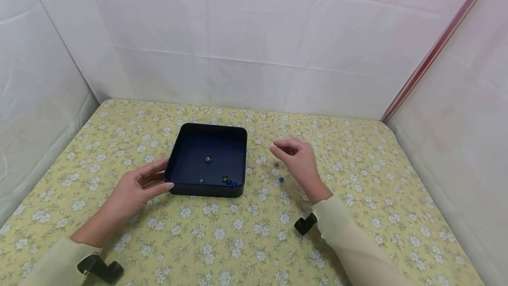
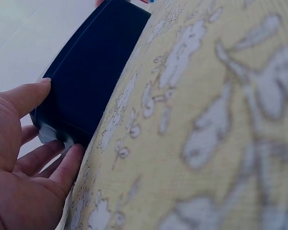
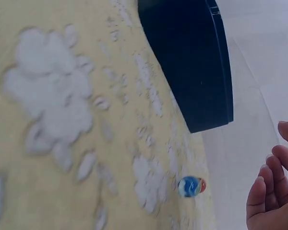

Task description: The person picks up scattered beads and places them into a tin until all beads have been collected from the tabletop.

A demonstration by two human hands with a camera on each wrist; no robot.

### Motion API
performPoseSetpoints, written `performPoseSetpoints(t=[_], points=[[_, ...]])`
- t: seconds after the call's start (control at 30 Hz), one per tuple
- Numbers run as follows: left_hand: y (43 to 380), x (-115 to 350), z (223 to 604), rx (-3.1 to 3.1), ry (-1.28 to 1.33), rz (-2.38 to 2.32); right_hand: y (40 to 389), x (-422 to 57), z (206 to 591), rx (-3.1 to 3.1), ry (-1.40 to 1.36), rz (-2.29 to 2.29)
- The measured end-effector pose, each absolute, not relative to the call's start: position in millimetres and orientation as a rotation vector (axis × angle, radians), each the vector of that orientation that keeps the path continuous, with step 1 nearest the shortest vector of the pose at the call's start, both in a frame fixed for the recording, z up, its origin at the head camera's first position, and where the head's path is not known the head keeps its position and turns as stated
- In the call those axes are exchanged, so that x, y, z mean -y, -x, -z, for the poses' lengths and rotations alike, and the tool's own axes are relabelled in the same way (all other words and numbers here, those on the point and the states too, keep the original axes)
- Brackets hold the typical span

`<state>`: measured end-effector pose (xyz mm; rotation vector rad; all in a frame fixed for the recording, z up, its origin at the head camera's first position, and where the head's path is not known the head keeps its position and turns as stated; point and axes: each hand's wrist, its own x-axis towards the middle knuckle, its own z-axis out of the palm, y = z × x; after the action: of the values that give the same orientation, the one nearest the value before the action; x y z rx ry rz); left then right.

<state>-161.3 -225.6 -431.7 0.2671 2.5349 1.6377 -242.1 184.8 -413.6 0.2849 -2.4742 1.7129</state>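
A dark blue square tray (image 1: 206, 190) stands on the flowered cloth. My left hand (image 1: 132, 189) grips its near left corner, thumb along the front wall and fingers at the left side. In the left wrist view, fingertips (image 2: 76, 155) touch the tray's lower corner. Several small glass marbles lie inside, among them a green one (image 1: 208, 159) in the middle and blue ones at the near right. My right hand (image 1: 295, 158) hovers right of the tray, thumb and fingers loosely curled with a gap between them. Beneath it lie a blue marble (image 3: 187, 187) and an orange-brown marble (image 1: 276, 165).
A yellow cloth (image 1: 246, 250) with white flowers covers the table. White sheets (image 1: 254, 25) hang behind and at both sides, and a red strip (image 1: 436, 52) runs down the right back corner. Black wrist mounts (image 1: 305, 223) sit on both sleeves.
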Motion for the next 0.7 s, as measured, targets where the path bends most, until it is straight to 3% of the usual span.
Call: performPoseSetpoints(t=[0.3, 0.7], points=[[161.1, 225.4, 430.6, -2.525, -0.257, -1.641, 232.1, -204.1, 416.6, 2.664, -0.164, -1.704], [161.4, 225.9, 431.4, -2.521, -0.255, -1.636, 225.8, -219.0, 427.7, 2.872, -0.218, -1.583]])
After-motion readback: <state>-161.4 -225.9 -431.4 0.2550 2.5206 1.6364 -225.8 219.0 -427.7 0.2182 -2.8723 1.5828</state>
